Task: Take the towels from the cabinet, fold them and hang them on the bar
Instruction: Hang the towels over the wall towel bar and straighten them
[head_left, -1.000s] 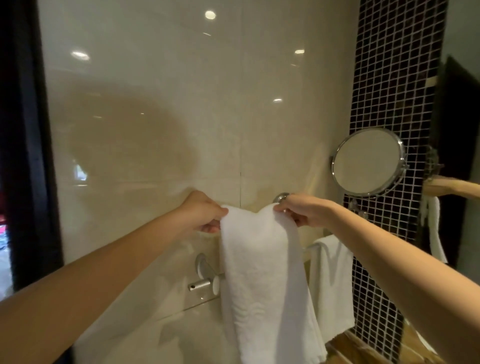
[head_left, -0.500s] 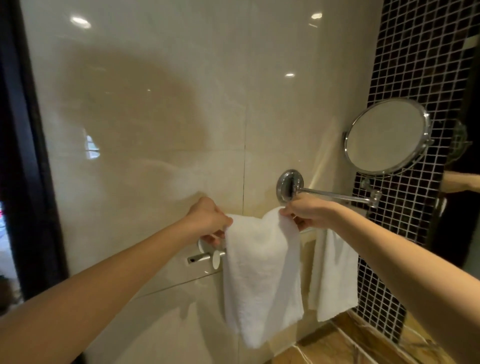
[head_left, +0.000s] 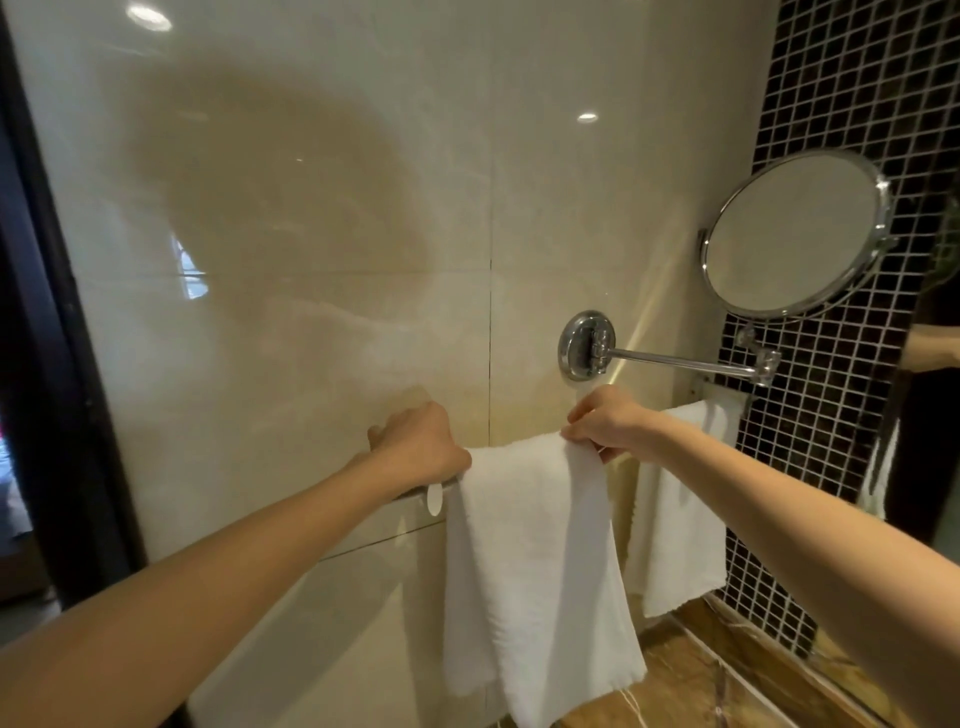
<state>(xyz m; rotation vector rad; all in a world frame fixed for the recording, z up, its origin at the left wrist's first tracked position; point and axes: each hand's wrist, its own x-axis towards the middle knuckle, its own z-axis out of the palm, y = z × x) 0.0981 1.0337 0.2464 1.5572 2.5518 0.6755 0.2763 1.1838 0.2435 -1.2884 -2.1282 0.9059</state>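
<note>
Landing on the chrome wall bar, the white terry towel now hangs, left hand gripping its nine o'clock corner, right hand its three

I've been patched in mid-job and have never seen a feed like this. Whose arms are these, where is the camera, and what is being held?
There is no machine here. These are a person's bare arms, filmed by one wide-angle camera worn on their head, looking forward and down. The left hand and right hand each hold a top corner of a white towel draped over the wall bar. A second towel hangs to its right. Above is a round mirror on a chrome arm.
</note>
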